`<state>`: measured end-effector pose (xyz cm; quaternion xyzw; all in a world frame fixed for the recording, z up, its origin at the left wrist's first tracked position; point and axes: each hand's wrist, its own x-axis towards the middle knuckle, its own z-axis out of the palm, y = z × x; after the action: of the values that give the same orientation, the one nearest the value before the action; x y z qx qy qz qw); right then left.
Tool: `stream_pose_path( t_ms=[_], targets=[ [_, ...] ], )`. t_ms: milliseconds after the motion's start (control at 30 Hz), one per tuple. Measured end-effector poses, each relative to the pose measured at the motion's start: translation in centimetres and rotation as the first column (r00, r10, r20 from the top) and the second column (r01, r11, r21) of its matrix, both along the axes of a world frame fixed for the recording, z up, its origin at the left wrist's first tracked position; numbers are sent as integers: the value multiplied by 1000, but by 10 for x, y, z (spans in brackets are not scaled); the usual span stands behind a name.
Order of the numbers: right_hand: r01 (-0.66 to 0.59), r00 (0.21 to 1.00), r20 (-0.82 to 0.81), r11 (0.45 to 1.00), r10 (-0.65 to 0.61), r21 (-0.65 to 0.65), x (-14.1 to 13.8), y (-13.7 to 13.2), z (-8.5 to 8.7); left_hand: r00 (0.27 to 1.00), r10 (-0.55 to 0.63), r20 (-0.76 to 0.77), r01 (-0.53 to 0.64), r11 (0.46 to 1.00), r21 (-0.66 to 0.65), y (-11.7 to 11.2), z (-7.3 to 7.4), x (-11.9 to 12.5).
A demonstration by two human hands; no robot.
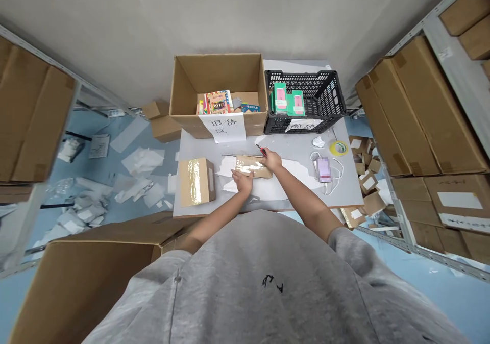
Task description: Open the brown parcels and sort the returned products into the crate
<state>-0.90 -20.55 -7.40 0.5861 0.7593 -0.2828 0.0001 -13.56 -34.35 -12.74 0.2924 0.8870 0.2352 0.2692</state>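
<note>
Both hands point(244, 182) have the flat taped box point(249, 166) lying between them.

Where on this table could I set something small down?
Two bare patches: the table's near right corner, this side of the phone, and a strip between the black crate and white paper, left of the crumpled paper. The middle is crowded: left hand, right hand and small parcel share the white paper.

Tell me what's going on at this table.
A person is working on a small parcel lying on white paper. The left grip rests, fingers spread, on the parcel's near side; the right grip holds a red tool near its far right corner. Shiny tape covers the parcel. A box stands to the left.
</note>
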Motion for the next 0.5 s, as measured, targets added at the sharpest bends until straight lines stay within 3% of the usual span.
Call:
stream_pose_path(
  t_ms=[100, 233, 367, 433, 500],
  targets=[
    [73, 996, 50, 996, -70, -60, 2, -5, -3, 993, 21, 118, -26, 999, 42, 19, -4, -4],
    [203, 979, -4, 969, -206, -138, 12, -31, -10, 995, -62, 80, 57, 996, 68, 41, -4, -15],
    [280, 907, -185, 869, -379, -407, 25, -68, -18, 946, -321, 40, 314, 942, 119, 54, -4, -23],
    [379, 842, -227, 837, -489, -396, 31, -78, -19, 895, -446, -13, 445, 889, 106, 59, -4, -26],
    [466, 806, -244, 832, -539, -300, 34, -78, -17, 840, -534, -96, 541, 838, 70, 64, -4, -27]
  ],
)
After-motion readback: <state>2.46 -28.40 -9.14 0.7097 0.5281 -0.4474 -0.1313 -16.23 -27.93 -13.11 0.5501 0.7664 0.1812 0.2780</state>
